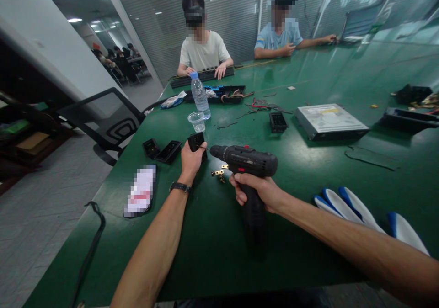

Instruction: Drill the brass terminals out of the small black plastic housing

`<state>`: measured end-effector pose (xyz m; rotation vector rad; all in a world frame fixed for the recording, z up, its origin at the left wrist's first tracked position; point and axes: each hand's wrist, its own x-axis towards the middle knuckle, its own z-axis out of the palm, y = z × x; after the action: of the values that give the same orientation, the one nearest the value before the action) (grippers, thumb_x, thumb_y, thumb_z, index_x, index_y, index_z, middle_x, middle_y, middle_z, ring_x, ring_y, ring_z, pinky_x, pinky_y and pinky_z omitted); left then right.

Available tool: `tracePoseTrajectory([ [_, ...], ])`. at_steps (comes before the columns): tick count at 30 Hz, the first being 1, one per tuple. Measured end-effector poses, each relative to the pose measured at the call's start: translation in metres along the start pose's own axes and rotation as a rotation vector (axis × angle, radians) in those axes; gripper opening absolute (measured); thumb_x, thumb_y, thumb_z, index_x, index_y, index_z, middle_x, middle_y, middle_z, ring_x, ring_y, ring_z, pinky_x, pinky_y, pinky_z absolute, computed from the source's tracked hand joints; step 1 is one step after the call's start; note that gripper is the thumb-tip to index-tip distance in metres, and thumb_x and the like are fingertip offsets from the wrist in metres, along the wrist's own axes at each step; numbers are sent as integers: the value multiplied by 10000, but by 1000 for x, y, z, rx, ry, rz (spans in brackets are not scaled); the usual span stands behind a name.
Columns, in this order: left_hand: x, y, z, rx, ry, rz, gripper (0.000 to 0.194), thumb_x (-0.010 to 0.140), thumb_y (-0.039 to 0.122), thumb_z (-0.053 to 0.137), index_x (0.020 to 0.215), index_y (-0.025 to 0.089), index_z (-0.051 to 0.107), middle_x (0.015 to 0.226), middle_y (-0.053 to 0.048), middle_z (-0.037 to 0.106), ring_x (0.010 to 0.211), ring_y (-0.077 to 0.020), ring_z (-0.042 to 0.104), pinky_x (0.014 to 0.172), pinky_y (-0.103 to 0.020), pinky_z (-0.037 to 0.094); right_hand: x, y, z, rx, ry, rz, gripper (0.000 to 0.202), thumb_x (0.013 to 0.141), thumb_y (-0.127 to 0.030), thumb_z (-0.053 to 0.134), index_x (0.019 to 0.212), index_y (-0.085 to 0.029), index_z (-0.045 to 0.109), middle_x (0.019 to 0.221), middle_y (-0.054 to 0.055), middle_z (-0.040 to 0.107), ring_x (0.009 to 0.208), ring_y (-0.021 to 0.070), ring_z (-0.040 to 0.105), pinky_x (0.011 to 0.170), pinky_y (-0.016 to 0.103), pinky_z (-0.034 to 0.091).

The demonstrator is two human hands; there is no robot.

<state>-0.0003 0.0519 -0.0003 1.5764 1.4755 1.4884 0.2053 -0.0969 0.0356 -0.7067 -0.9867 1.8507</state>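
My right hand point(252, 187) is wrapped round the grip of a black cordless drill point(247, 159), whose chuck points left. My left hand point(192, 159) holds a small black plastic housing point(196, 140) at the tip of the drill's bit. Whether the bit touches a screw inside cannot be made out. Just below the chuck lie several small brass pieces and screws point(218, 173) on the green table. Two more black plastic housings, one a rectangular open tray point(169, 152) and one boxier piece point(150, 148), lie left of my left hand.
A water bottle point(200, 97) and clear plastic cup point(196, 122) stand beyond my left hand. An optical drive point(332, 121) and another black housing point(278, 122) lie to the right. White-and-blue gloves point(356, 209) lie by my right forearm. Two people sit across the green table point(206, 257).
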Motion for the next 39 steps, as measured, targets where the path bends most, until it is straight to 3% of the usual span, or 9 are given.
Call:
tracePoseTrajectory([
  [39,0,-3,0,20,8,20,374,701,432,711,940,149,659,896,-55,680,827,-192,612,759,-290,473,0,-1,1,15,17,28,174,856,-307,601,787,-149,623,509,-4,560,462,126,517,525,274,440],
])
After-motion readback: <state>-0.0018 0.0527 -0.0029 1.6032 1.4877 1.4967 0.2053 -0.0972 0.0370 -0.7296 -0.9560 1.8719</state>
